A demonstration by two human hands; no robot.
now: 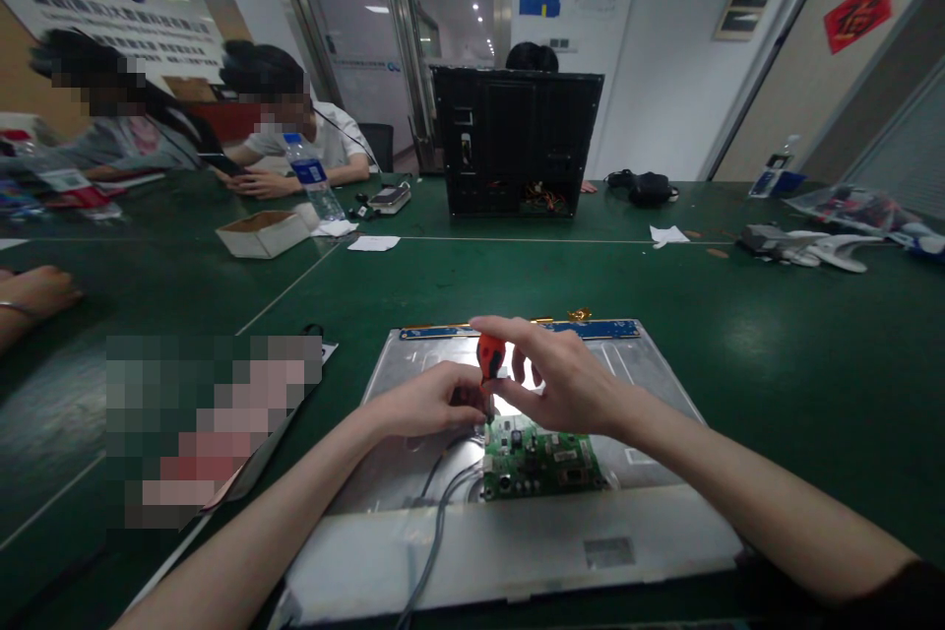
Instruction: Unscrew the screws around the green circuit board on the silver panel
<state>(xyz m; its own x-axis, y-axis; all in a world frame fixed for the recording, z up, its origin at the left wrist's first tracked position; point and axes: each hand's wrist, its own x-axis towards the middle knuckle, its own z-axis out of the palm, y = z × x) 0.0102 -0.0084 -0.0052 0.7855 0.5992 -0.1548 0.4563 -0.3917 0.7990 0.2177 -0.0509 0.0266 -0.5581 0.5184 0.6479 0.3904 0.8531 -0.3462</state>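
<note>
A silver metal panel (627, 527) lies flat in front of me, with a green circuit board (542, 461) on it and a blue strip board (435, 333) along its far edge. My right hand (557, 369) is closed on a red and black screwdriver (490, 356), which stands upright over the board's far left corner. Beside the shaft, the fingers of my left hand (439, 399) are pinched together at that corner; what they hold is hidden. Grey cables (437, 541) run from the board's left side toward me.
A black monitor-like casing (521, 138) stands across the green table (384, 285). Further left are an open box (264, 233), a water bottle (314, 177) and two seated people. Another person's hand (36, 293) rests at the left edge. Grey-white parts (804, 246) lie at the right.
</note>
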